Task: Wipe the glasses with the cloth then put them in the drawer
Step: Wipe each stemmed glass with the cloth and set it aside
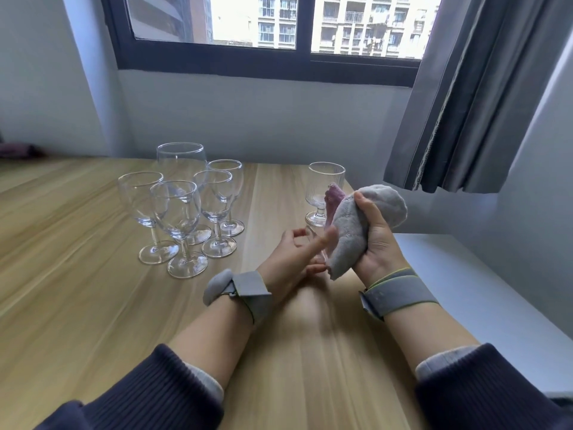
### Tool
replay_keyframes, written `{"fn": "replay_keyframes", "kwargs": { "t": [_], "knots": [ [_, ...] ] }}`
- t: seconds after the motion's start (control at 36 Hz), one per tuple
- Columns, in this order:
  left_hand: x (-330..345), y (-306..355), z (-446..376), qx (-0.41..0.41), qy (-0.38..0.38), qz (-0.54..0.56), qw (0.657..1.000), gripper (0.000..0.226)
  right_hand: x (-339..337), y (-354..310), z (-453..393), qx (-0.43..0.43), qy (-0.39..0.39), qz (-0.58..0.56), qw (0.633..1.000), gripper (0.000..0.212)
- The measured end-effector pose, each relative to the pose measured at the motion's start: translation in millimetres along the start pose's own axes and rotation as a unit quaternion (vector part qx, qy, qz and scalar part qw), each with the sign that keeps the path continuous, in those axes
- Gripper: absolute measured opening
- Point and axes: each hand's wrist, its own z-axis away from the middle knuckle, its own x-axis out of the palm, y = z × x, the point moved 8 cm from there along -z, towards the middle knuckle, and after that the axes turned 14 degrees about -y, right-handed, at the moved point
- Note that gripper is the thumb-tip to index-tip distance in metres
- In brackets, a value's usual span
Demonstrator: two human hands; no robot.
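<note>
My right hand (376, 240) grips a grey cloth (350, 231) with a purple edge, bunched around the bowl of a clear glass. The bowl is hidden inside the cloth. My left hand (291, 259) pinches that glass (316, 240) by its stem and foot, just left of the cloth, above the wooden table (93, 290). Several clear wine glasses (183, 209) stand upright in a cluster left of my hands. A ribbed stemmed glass (325, 187) stands alone behind the cloth. No drawer is in view.
A white surface (471, 280) adjoins the table's right edge, slightly lower. A grey curtain (459, 119) hangs at the right by the window (279, 32). A wall runs behind the table. A dark cloth (18, 150) lies at the far left.
</note>
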Motion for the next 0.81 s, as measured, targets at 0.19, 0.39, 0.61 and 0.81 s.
{"fn": "replay_keyframes", "kwargs": {
  "t": [0.19, 0.39, 0.61, 0.81],
  "knots": [
    [3, -11, -1, -0.065, -0.047, 0.051, 0.996, 0.032, 0, 5, -7, 0.001, -0.027, -0.015, 1.000, 0.024],
    [4, -3, -3, 0.010, -0.048, -0.006, 0.999, 0.052, 0, 10, 1, 0.014, 0.047, -0.018, 0.999, 0.019],
    [-13, 5, -5, 0.031, 0.017, -0.051, 0.998, 0.046, -5, 16, -5, 0.029, 0.066, 0.005, 0.997, 0.024],
    [-41, 20, -3, 0.083, 0.130, -0.080, 0.985, 0.029, -14, 19, -8, 0.028, 0.111, 0.042, 0.993, 0.041]
  ]
}}
